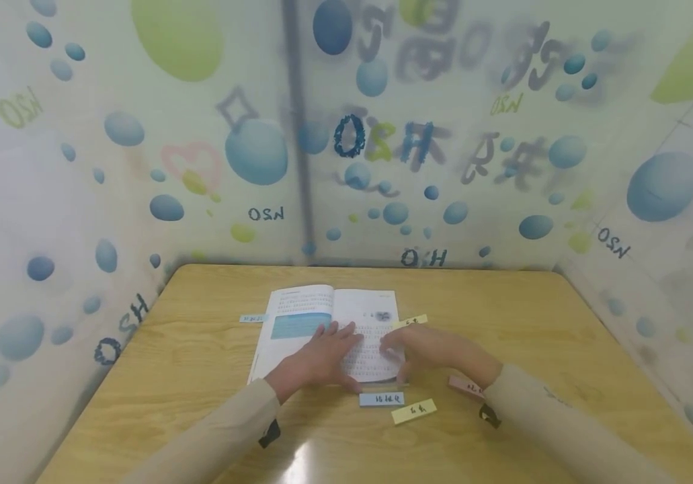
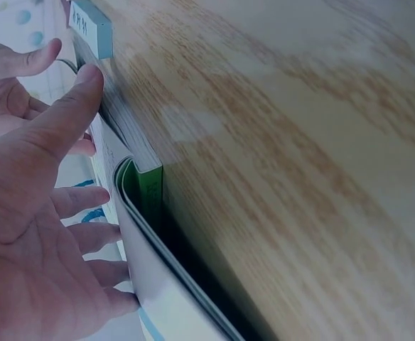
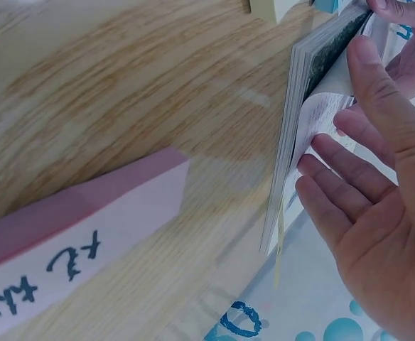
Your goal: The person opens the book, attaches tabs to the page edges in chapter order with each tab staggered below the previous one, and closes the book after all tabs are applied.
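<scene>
"Lying spread over the open book, the left hand has its fingertips near the middle fold, as I see it from my end. How's the other one?"

"I've got the right hand over the facing page, thumb well apart from the lightly bent fingers. A curled sheet rises beside that thumb; I can't tell from here whether they touch."

"So the book is on the table, under and between both hands?"

"Yes. Just beyond the right hand I see a yellow block, and past the left hand, at the book's outer edge, a pale blue block."

"And closer to the person than the hands?"

"Between them, a second blue block with a second yellow block just beside it. By the right wrist lies a pink block with dark handwriting, partly behind the sleeve in my head view."
</scene>
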The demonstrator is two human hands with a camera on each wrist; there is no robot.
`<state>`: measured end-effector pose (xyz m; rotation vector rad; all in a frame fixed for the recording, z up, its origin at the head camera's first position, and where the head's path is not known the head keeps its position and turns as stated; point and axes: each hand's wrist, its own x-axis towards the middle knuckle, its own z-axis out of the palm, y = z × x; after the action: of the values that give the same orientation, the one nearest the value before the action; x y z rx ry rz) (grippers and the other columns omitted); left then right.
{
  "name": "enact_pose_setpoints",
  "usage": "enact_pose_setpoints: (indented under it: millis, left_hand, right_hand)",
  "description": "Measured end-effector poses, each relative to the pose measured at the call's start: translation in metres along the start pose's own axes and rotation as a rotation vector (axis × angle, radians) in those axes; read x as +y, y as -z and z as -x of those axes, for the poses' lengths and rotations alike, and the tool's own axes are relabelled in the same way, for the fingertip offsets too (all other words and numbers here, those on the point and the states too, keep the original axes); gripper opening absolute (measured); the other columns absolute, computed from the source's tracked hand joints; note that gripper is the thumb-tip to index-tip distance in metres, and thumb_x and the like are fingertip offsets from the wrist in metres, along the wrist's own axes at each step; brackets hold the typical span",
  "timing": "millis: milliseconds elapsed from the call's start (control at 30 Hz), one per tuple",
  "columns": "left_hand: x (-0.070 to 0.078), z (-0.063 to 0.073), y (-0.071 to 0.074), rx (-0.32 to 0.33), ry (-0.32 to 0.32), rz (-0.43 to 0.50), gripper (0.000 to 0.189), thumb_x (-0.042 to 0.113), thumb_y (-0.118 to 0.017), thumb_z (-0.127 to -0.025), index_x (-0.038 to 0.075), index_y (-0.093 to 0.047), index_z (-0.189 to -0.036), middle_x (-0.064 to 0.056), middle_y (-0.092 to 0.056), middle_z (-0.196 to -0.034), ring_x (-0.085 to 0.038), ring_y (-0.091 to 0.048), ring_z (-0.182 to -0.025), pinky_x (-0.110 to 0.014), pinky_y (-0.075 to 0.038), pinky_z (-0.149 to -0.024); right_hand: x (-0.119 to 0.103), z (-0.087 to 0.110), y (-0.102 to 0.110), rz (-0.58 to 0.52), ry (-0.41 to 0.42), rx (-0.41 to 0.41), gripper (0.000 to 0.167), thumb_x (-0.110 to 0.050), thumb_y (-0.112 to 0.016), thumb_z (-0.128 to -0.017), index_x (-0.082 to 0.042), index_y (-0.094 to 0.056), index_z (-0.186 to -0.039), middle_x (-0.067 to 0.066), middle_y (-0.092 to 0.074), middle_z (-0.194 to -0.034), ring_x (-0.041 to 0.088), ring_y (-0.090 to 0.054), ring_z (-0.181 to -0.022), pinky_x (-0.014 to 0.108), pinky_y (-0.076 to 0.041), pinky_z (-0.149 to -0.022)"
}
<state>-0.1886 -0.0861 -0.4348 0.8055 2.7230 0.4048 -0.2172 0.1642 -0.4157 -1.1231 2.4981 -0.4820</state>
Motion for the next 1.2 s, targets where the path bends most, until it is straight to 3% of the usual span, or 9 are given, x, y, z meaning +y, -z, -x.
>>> enact_pose_setpoints:
  millis: [300, 700, 967, 1200]
  left_hand:
    - [-0.001, -0.001, -0.003, 0.012, -0.004, 0.002, 0.096, 0.056, -0.082, -0.079, 0.009, -0.044, -0.154, -0.017, -0.028, -0.163, -0.046, -0.02, -0.148, -0.059, -0.012, -0.118]
    - [-0.002, -0.003, -0.008, 0.022, -0.008, -0.019, 0.096, 0.061, -0.078, -0.082, 0.01, -0.042, -0.155, -0.016, -0.026, -0.164, -0.045, -0.018, -0.148, -0.059, -0.011, -0.118]
    - [0.007, -0.007, -0.01, 0.034, -0.026, 0.009, 0.096, 0.063, -0.072, -0.087, 0.01, -0.035, -0.158, -0.016, -0.023, -0.165, -0.046, -0.014, -0.149, -0.059, -0.008, -0.118]
    - [0.005, -0.011, -0.012, 0.055, -0.024, -0.026, 0.089, 0.05, -0.072, -0.092, 0.009, -0.031, -0.16, -0.014, -0.023, -0.165, -0.044, -0.016, -0.149, -0.056, -0.011, -0.119]
  right_hand:
    - [-0.002, -0.001, 0.003, -0.036, -0.04, -0.015, 0.056, -0.018, -0.089, -0.08, -0.004, -0.066, -0.129, 0.01, -0.066, -0.131, 0.027, -0.058, -0.124, 0.042, -0.046, -0.104]
    - [0.002, 0.0, 0.002, -0.007, -0.015, 0.0, 0.048, -0.022, -0.083, -0.087, -0.008, -0.067, -0.13, 0.005, -0.065, -0.131, 0.026, -0.058, -0.124, 0.042, -0.046, -0.103]
    - [0.001, -0.003, 0.004, 0.015, 0.056, 0.056, 0.042, -0.009, -0.078, -0.09, -0.005, -0.066, -0.13, 0.006, -0.065, -0.133, 0.024, -0.058, -0.126, 0.039, -0.046, -0.105]
    - [0.002, 0.002, 0.012, 0.026, 0.091, 0.127, 0.046, -0.009, -0.079, -0.089, -0.003, -0.065, -0.132, 0.008, -0.064, -0.134, 0.027, -0.057, -0.127, 0.043, -0.044, -0.107]
